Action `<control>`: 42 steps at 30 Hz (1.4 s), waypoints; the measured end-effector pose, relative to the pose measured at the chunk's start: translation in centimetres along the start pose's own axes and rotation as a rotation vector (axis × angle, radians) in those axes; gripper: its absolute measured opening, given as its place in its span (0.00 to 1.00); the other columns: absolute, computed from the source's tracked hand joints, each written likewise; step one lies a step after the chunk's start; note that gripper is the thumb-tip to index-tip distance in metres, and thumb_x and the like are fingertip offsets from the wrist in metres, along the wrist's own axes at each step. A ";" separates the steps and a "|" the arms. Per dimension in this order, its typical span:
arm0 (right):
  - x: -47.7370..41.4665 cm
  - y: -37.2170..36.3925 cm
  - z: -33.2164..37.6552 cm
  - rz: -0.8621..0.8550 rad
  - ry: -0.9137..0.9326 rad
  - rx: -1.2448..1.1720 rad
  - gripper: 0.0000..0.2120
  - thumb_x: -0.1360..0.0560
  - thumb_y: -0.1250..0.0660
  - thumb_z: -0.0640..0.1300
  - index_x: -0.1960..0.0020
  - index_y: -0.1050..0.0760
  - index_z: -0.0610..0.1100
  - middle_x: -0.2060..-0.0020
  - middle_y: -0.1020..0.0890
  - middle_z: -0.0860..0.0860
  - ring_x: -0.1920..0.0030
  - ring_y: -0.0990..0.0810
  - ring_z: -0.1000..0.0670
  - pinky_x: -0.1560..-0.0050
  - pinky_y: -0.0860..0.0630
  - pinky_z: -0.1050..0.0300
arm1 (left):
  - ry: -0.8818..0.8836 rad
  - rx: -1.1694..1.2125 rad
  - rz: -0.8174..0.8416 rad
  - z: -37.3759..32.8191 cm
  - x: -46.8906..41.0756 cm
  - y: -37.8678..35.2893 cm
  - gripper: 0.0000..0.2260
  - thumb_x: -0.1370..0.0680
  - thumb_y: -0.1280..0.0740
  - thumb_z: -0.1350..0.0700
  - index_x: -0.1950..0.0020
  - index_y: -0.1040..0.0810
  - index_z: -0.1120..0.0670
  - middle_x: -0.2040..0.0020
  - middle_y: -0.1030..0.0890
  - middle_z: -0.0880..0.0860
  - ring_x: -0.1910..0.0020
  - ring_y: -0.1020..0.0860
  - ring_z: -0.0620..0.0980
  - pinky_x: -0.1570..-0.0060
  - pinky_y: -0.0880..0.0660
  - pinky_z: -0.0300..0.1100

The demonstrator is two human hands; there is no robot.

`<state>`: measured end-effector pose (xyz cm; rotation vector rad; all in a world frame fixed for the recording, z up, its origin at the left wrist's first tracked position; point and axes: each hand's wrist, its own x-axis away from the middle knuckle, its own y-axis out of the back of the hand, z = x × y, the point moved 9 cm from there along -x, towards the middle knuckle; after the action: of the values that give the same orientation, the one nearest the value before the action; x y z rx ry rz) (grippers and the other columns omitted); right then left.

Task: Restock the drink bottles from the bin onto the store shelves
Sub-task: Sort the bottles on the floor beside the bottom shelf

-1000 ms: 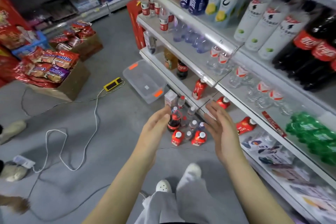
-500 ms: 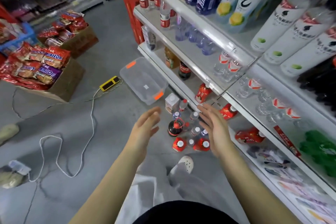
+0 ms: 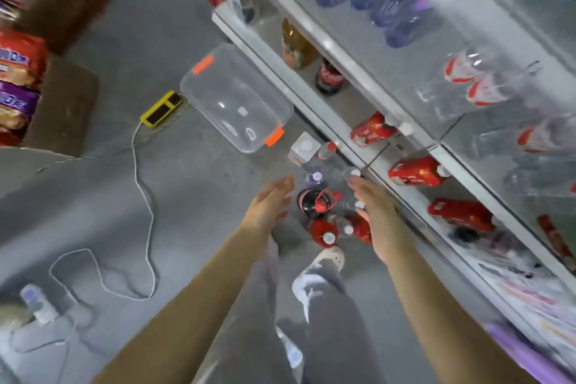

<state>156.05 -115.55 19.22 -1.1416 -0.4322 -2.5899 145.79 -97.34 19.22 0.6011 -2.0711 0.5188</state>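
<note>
Our left hand [image 3: 269,207] and right hand [image 3: 377,215], both open and empty, have dropped nearer the bottles [image 3: 314,206] on the floor [image 3: 187,196], ready to grab.

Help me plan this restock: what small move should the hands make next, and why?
Probably lower the left hand and right hand to grip the dark cola bottle standing on the floor between them. Both hands are open and hold nothing, and the clear bin looks empty.
</note>
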 end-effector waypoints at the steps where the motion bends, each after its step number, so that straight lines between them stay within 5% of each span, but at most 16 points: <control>1: -2.7 -0.7 -0.9 0.002 -0.010 0.037 0.17 0.19 0.38 0.50 0.31 0.27 0.50 0.36 0.23 0.57 0.40 0.24 0.59 0.36 0.30 0.56 | 0.012 0.003 -0.015 0.3 -2.2 0.3 0.14 0.20 0.36 0.50 0.35 0.23 0.51 0.37 0.21 0.50 0.37 0.24 0.53 0.46 0.29 0.42; 7: -21.1 -4.7 -9.2 0.049 0.025 0.400 0.20 0.17 0.41 0.51 0.28 0.29 0.45 0.30 0.27 0.50 0.29 0.30 0.50 0.34 0.37 0.59 | 0.026 -0.013 -0.029 5.8 -17.1 1.1 0.17 0.32 0.37 0.44 0.46 0.22 0.45 0.39 0.21 0.49 0.42 0.24 0.51 0.42 0.31 0.44; 12: -31.9 -6.9 -16.7 0.166 0.100 0.909 0.15 0.24 0.30 0.48 0.40 0.20 0.44 0.43 0.18 0.43 0.42 0.20 0.42 0.39 0.27 0.51 | 0.061 -0.028 -0.043 12.3 -25.0 2.8 0.20 0.32 0.38 0.42 0.42 0.21 0.45 0.39 0.20 0.47 0.40 0.22 0.48 0.43 0.27 0.42; 16: -34.9 -7.0 -19.7 0.111 0.139 1.023 0.14 0.30 0.24 0.44 0.49 0.25 0.44 0.50 0.19 0.45 0.48 0.20 0.42 0.47 0.23 0.47 | 0.139 -0.050 -0.053 16.0 -27.6 4.2 0.10 0.21 0.36 0.49 0.41 0.21 0.46 0.38 0.20 0.48 0.39 0.22 0.49 0.34 0.28 0.48; 20: -35.9 -7.5 -19.6 0.019 0.228 1.085 0.20 0.29 0.25 0.46 0.42 0.28 0.44 0.48 0.20 0.46 0.48 0.21 0.44 0.53 0.28 0.53 | 0.155 -0.051 -0.053 17.2 -28.9 5.3 0.11 0.19 0.39 0.54 0.39 0.21 0.50 0.38 0.20 0.51 0.40 0.22 0.50 0.37 0.27 0.45; 25: -36.3 -8.4 -18.8 0.087 0.343 1.161 0.12 0.27 0.27 0.42 0.46 0.24 0.43 0.49 0.22 0.44 0.49 0.21 0.43 0.51 0.26 0.50 | 0.116 -0.097 -0.029 16.5 -28.8 6.0 0.12 0.18 0.41 0.54 0.39 0.21 0.49 0.40 0.19 0.49 0.40 0.22 0.48 0.37 0.27 0.45; 30: -31.4 -6.7 -15.2 0.096 0.433 1.082 0.14 0.27 0.28 0.38 0.42 0.22 0.42 0.47 0.22 0.43 0.48 0.22 0.43 0.51 0.31 0.55 | 0.058 -0.127 0.022 13.2 -25.4 5.7 0.13 0.18 0.40 0.55 0.36 0.23 0.51 0.37 0.21 0.50 0.38 0.24 0.49 0.36 0.30 0.45; 33: -24.0 -6.3 -9.4 0.030 0.637 1.140 0.16 0.28 0.28 0.41 0.40 0.21 0.44 0.49 0.20 0.45 0.49 0.23 0.43 0.45 0.30 0.51 | -0.040 -0.188 0.063 9.8 -21.8 5.2 0.13 0.19 0.37 0.58 0.36 0.22 0.52 0.38 0.20 0.49 0.40 0.24 0.45 0.44 0.28 0.31; 35: -17.6 -6.0 -4.6 0.029 0.752 1.105 0.16 0.27 0.29 0.42 0.39 0.21 0.45 0.49 0.21 0.47 0.49 0.25 0.48 0.40 0.30 0.46 | -0.141 -0.331 0.087 6.7 -18.7 4.6 0.14 0.20 0.34 0.59 0.35 0.23 0.53 0.39 0.21 0.48 0.41 0.25 0.44 0.49 0.30 0.24; 39: -4.2 -4.9 5.2 0.131 0.787 0.924 0.16 0.23 0.31 0.41 0.36 0.24 0.49 0.45 0.24 0.52 0.47 0.26 0.55 0.49 0.30 0.61 | -0.446 -0.725 0.201 -1.5 -10.2 1.8 0.22 0.23 0.30 0.59 0.31 0.30 0.51 0.40 0.28 0.40 0.46 0.32 0.25 0.44 0.35 0.21; 42: 5.6 -3.6 11.8 0.181 0.827 0.756 0.14 0.22 0.33 0.44 0.36 0.24 0.49 0.44 0.24 0.52 0.42 0.23 0.54 0.42 0.28 0.60 | -0.620 -0.971 0.342 -7.2 -1.1 -1.4 0.31 0.26 0.27 0.58 0.26 0.36 0.56 0.32 0.34 0.44 0.36 0.37 0.32 0.38 0.42 0.20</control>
<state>158.97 -108.55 30.47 0.1388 -0.9101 -2.1429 151.75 -94.12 22.19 -0.2151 -2.6664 -0.5815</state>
